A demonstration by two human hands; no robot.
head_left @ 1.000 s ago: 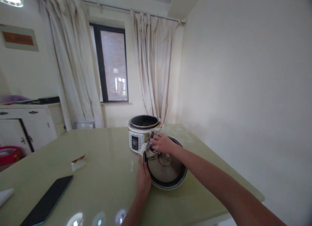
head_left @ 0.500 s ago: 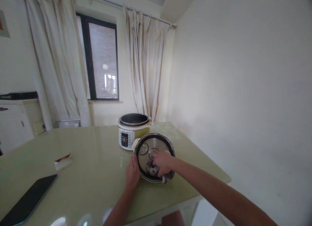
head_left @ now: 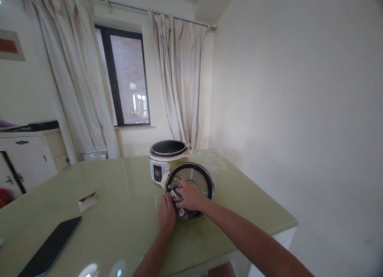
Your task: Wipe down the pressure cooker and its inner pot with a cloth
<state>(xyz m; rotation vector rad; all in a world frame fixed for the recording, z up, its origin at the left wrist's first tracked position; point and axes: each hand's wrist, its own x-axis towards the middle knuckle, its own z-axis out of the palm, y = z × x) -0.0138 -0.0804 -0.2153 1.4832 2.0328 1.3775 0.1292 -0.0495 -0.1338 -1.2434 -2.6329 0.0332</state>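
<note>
A round pressure cooker lid [head_left: 202, 180] stands tilted on the table, its metal inner side with the dark sealing ring facing me. My left hand [head_left: 166, 214] grips the lid's left rim, the thumb side against the edge. Inside the lid, my right hand [head_left: 190, 196] is closed on a crumpled grey and white cloth [head_left: 176, 195], pressed to the lower left of the metal surface. Just behind the lid sits the white electric pressure cooker [head_left: 156, 171], uncovered, its control panel turned toward me.
The glossy green table [head_left: 119, 197] bears a dark flat slab [head_left: 52, 245] at the left and a small white packet [head_left: 87, 201] beyond it. A bare wall [head_left: 284, 109] runs along the right. A white cabinet [head_left: 28, 149] and curtains [head_left: 80, 81] stand behind.
My right hand has slid the cloth from the lid's lower right to its left side. The left hand still grips the rim. The view has turned slightly left.
</note>
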